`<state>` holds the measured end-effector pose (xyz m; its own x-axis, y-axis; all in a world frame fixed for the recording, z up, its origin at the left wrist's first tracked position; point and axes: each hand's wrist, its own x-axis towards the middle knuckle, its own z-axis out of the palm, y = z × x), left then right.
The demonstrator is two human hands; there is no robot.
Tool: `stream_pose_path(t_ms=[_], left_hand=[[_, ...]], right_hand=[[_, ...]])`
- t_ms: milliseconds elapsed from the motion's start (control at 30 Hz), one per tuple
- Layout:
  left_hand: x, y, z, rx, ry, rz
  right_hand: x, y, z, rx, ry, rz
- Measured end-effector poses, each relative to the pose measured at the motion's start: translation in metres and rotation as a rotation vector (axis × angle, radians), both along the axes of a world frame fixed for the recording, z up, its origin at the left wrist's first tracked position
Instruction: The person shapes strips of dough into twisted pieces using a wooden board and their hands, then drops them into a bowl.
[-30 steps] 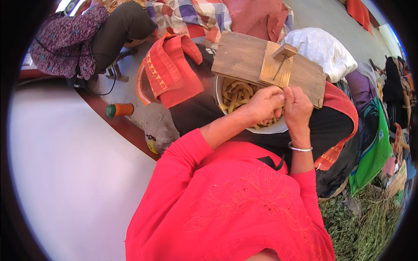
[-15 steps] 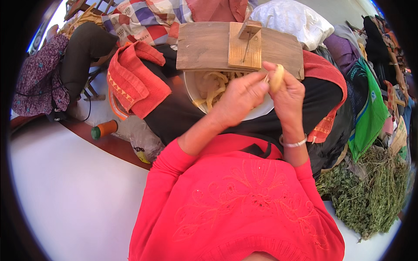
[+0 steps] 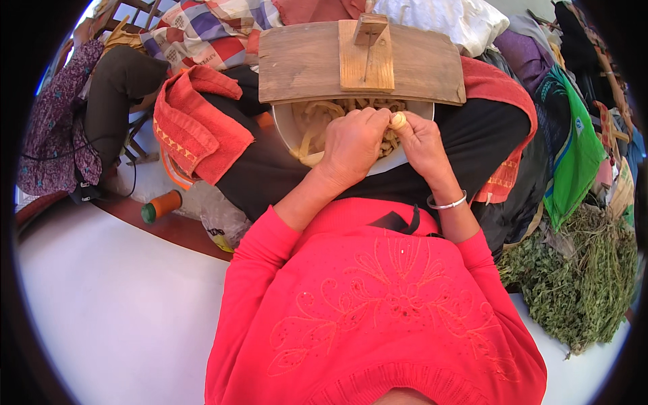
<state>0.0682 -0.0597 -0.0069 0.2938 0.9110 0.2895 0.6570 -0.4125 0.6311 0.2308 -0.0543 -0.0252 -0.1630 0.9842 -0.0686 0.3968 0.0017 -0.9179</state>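
Note:
Over a white bowl [image 3: 424, 111] in my lap, my two hands meet close together. My right hand [image 3: 424, 147], with a silver bangle on its wrist, pinches a small pale-yellow rolled strip [image 3: 399, 121] between thumb and fingers. Closed and pressed against the same roll is my left hand [image 3: 349, 145]; its fingertips are hidden behind its back. Loose pale strips [image 3: 314, 125] and small twisted pieces fill the bowl. A curved wooden board [image 3: 297, 64] lies across its far side, bearing a lighter wooden block [image 3: 351, 64] with a raised end and a thin metal rod.
Red towels [image 3: 202, 128] cover both my knees. On the left are an orange thread spool [image 3: 163, 205] and a dark-clothed leg [image 3: 125, 88] of another person. To the right lie a green bag [image 3: 580, 162] and a heap of dried plants [image 3: 574, 277]. A white sack [image 3: 452, 20] stands behind the board.
My hands have moved slightly left and come together. The yellow strip, a larger loop before, now shows as a smaller, tighter roll. The whole view has shifted slightly.

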Motion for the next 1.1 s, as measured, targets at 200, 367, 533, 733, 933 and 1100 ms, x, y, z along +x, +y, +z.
stream_pose_path(t_ms=[200,367,533,733,933,1100], left_hand=[[0.004,-0.001,-0.014,0.014,-0.206,-0.047],[0.001,0.007,0.004,-0.19,-0.431,-0.17],[0.012,0.019,0.001,-0.342,-0.392,0.025],[0.01,0.005,-0.006,-1.099,-1.1,0.071],[-0.012,-0.018,-0.001,-0.427,-0.472,0.013],[-0.015,0.002,0.017,0.013,-0.224,-0.127]], right_hand=[[-0.006,-0.006,0.008,-0.721,0.967,-0.135],[-0.002,-0.004,0.002,-0.527,0.846,-0.005],[-0.014,0.0,0.007,0.342,0.013,-0.106],[-0.009,0.012,0.023,0.237,0.344,-0.318],[0.006,0.025,0.022,-0.007,0.684,-0.258],[0.025,0.04,0.048,-0.064,0.288,0.108]])
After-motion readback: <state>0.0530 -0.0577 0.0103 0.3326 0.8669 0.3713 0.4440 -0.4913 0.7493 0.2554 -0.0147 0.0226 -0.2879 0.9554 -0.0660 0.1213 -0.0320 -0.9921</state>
